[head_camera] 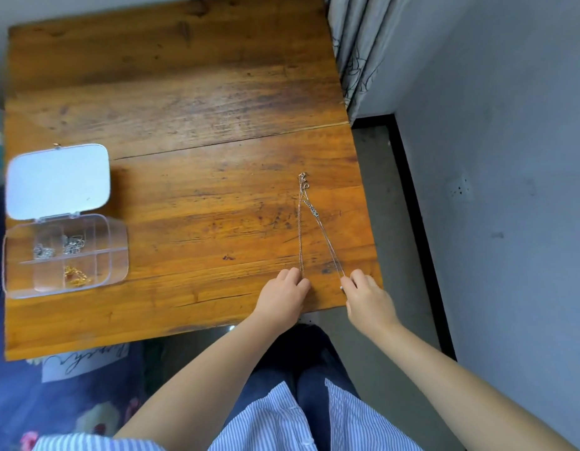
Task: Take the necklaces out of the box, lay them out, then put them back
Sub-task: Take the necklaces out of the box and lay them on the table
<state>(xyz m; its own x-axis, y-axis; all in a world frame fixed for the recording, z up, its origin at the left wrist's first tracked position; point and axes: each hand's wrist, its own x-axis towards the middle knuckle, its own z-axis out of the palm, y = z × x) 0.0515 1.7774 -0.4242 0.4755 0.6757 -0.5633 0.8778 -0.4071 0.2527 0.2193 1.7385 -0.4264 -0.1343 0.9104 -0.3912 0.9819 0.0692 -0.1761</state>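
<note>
A thin silver necklace [324, 237] lies stretched on the wooden table [184, 125] at the right, its two strands meeting at a far tip and spreading toward me. My left hand [283, 296] pinches the left strand's near end. My right hand [368, 299] pinches the right strand's near end by the table's corner. The clear plastic box [116, 252] stands open at the table's left edge, its lid [57, 182] folded back. Silver chains [59, 247] and a gold chain [75, 276] lie in separate compartments.
The table's right edge drops to a grey floor beside a grey wall with a socket [459, 190]. A patterned curtain [357, 43] hangs at the far right corner. A blue floral fabric [54, 402] lies below the table's near edge.
</note>
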